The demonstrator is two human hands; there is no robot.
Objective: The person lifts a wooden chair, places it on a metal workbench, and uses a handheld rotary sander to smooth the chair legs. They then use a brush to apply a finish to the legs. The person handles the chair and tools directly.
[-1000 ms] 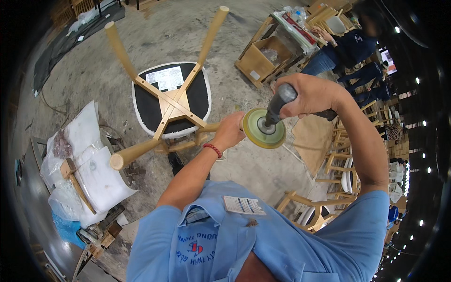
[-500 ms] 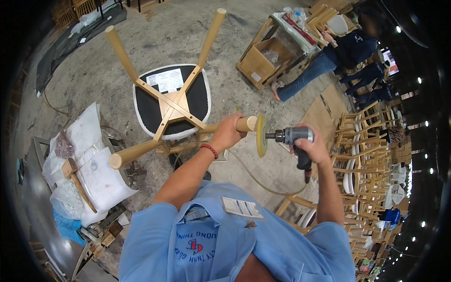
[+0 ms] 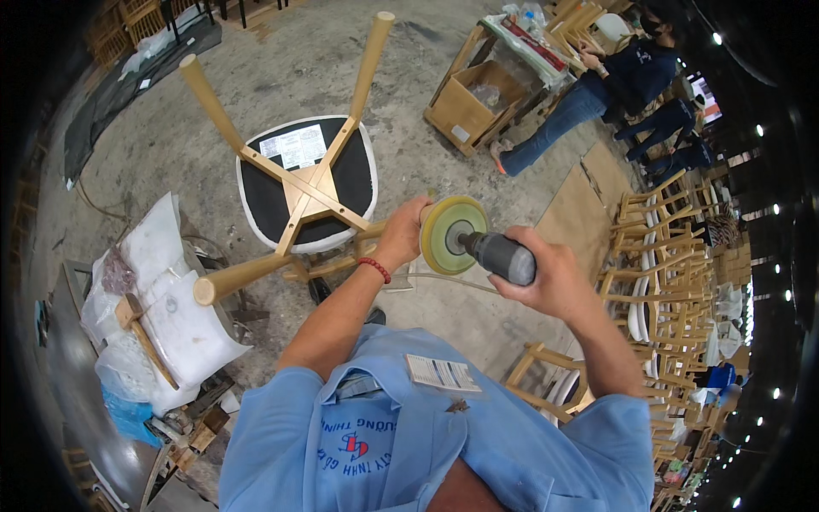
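Note:
An upturned chair (image 3: 311,188) is before me, with a black seat underside, white rim, crossed wooden rails and pale wooden legs. My left hand (image 3: 403,232) is closed around the near right leg (image 3: 372,231). My right hand (image 3: 550,275) grips a grey and black disc sander (image 3: 503,256) by its body. Its round yellow pad (image 3: 452,224) is tilted, its back toward me, right beside my left hand. The pad hides the end of that leg, so I cannot tell whether they touch.
A mallet (image 3: 143,333) lies on white padding (image 3: 192,328) at left. Stacked wooden chair frames (image 3: 653,290) crowd the right. A person (image 3: 589,107) stands at a bench (image 3: 533,47) with a cardboard box (image 3: 473,102), far right. A hose (image 3: 452,279) runs behind the sander.
My right hand has turned the sander and brought its pad left, from nearly edge-on at the leg's end to covering it. My left hand stays on the leg.

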